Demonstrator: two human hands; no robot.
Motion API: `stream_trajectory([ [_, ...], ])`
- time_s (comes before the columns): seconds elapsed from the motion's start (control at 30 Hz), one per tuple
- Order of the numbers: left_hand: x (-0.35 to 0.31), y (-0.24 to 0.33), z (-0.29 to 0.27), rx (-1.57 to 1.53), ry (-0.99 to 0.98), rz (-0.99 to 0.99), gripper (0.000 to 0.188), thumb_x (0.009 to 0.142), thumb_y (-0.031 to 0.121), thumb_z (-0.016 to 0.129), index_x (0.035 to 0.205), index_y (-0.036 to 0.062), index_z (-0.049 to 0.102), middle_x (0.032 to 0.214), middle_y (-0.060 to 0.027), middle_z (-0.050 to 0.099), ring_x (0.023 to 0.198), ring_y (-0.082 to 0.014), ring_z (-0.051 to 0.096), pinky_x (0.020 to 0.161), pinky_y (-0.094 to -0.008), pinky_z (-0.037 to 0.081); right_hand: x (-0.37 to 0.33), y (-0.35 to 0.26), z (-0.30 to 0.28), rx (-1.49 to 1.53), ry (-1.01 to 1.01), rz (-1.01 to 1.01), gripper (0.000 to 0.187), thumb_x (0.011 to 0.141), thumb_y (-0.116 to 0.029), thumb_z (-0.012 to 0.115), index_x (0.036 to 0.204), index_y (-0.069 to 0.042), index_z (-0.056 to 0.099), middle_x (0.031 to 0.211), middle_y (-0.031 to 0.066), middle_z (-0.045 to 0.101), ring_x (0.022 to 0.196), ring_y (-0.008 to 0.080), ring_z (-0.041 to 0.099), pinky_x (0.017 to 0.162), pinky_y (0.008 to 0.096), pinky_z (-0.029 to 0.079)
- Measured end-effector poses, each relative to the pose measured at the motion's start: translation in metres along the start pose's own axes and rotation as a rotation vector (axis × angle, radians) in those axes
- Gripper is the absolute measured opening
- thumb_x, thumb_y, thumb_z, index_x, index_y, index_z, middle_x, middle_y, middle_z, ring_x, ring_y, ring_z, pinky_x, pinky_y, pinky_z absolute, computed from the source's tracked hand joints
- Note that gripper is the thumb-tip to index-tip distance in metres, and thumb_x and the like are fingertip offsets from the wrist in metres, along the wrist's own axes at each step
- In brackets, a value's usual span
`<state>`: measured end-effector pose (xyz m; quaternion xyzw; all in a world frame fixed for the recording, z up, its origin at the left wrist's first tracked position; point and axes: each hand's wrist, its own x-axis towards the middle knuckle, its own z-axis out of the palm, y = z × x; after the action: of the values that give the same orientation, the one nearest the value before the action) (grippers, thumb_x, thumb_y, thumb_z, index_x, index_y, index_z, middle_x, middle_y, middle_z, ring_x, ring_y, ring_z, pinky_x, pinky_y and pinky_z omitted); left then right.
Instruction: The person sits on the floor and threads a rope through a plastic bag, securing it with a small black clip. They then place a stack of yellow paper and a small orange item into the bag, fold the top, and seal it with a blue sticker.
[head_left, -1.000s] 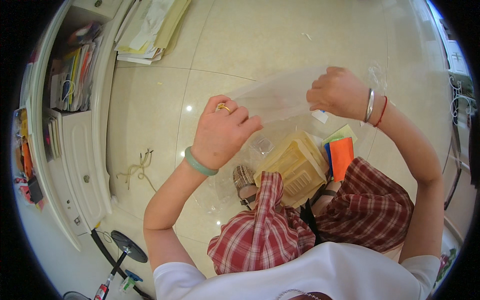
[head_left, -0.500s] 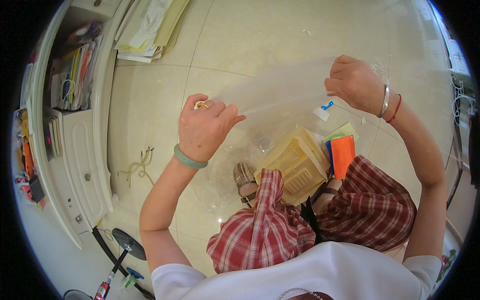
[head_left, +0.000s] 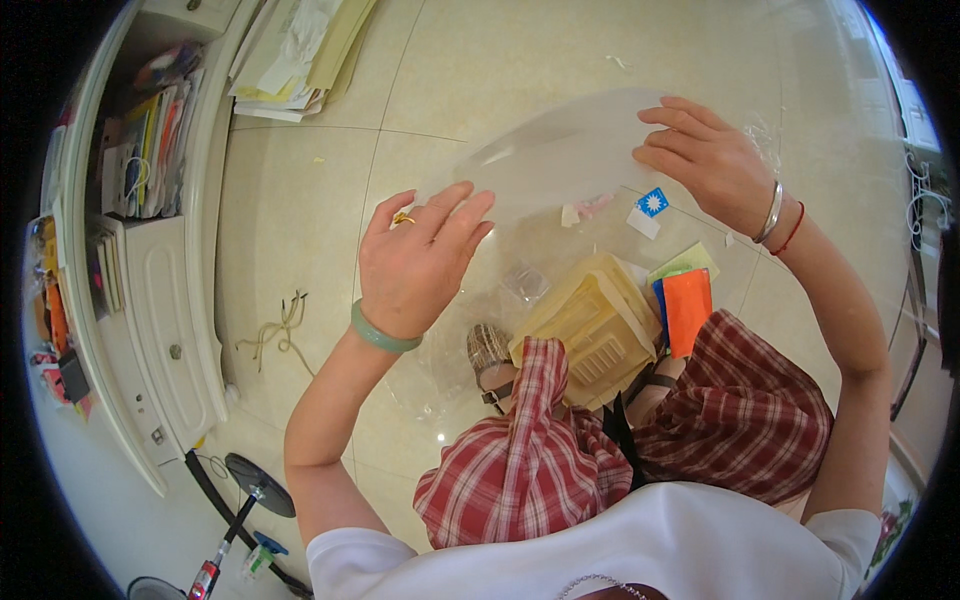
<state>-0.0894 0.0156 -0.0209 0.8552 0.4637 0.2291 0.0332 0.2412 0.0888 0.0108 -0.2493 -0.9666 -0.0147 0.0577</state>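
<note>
Fingers on both hands have uncurled and spread since the earlier frame, and the sheet (head_left: 560, 145) now bows upward between them. It hangs in the upper middle of the frame, translucent, its long axis slanting from lower left to upper right. Left hand (head_left: 412, 265) sits at its lower-left end, right hand (head_left: 718, 172) at its higher right end, so neither is plainly nearer. Each grip is loose, fingers lengthened against the plastic; whether the thumbs pinch it from behind cannot be told. Below the sheet, toward the centre of the frame, the yellow tray (head_left: 580, 315) rests on the floor (head_left: 290, 190), with the orange card (head_left: 688, 305) just right of it and the blue card (head_left: 653, 202) above.
</note>
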Motion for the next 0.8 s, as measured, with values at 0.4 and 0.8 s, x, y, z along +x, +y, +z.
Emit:
stream_trajectory([
  [0.4, 0.027, -0.012, 0.014, 0.151, 0.059, -0.132, 0.013, 0.086, 0.018, 0.071, 0.084, 0.0133, 0.059, 0.071, 0.0013, 0.062, 0.048, -0.0192, 0.049, 0.046, -0.0287, 0.038, 0.035, -0.026, 0.003, 0.046, 0.176, 0.016, 0.034, 0.085, -0.02, 0.064, 0.116, -0.007, 0.062, 0.112, 0.0077, 0.065, 0.111, 0.0242, 0.058, 0.101, 0.0416, 0.042],
  [0.8, 0.022, -0.023, 0.017, 0.215, 0.11, -0.128, 0.015, 0.083, 0.019, 0.072, 0.082, 0.0147, 0.058, 0.069, 0.0013, 0.058, 0.046, -0.0201, 0.044, 0.044, -0.0277, 0.036, -0.019, -0.052, 0.017, 0.216, -0.063, -0.013, 0.017, 0.081, -0.019, 0.068, 0.094, -0.008, 0.063, 0.093, 0.008, 0.063, 0.115, 0.0247, 0.056, 0.109, 0.0476, 0.038],
])
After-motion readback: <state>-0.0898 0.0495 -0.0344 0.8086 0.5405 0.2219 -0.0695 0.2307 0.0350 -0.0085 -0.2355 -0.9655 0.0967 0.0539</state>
